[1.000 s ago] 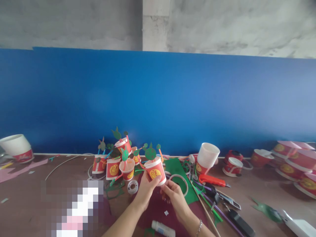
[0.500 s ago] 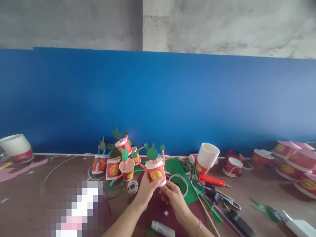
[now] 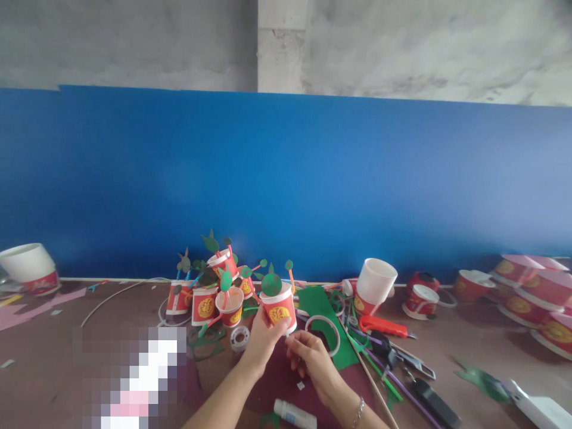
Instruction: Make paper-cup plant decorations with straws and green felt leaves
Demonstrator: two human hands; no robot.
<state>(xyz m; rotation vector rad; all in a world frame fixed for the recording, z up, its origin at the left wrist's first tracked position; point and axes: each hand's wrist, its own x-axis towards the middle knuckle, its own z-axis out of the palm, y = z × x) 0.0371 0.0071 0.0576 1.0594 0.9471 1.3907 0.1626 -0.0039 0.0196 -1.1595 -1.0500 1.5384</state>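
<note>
My left hand is closed around a red paper cup with a yellow print. A green paper head with pointed ears and green-tipped orange straws stick up from it. Just below the cup's lower right edge, my right hand is pinched; a tiny pale bit shows at its fingertips, too small to name. Beneath the hands lies a dark red sheet with a small white square on it. A white tube rests at the near edge.
Similar decorated cups crowd together on the left, beside a tape roll. To the right are a tall cup stack, a white ring, green paper, an orange utility knife and scissors. A blue panel stands behind.
The cup in my left hand has shifted slightly left and tilted a little. My right fingertips have drawn slightly away from its lower edge.
</note>
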